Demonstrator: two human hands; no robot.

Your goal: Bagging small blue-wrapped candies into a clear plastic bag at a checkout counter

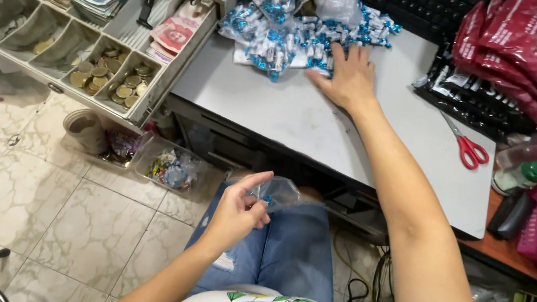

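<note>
Two hands: our right hand [348, 77] lies flat, fingers spread, on blue-white candies [288, 28] on the table [329, 128], left hand [237, 214] pinching a clear bag [280, 192]; open cash drawer [87, 29], red scissors [467, 143] nearby.

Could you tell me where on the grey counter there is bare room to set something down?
The grey counter is bare between the right hand and its front edge, and from the forearm across to the red-handled scissors. The back edge is crowded with the pile of blue-and-white wrapped candies, and the right corner with red plastic bags.
</note>
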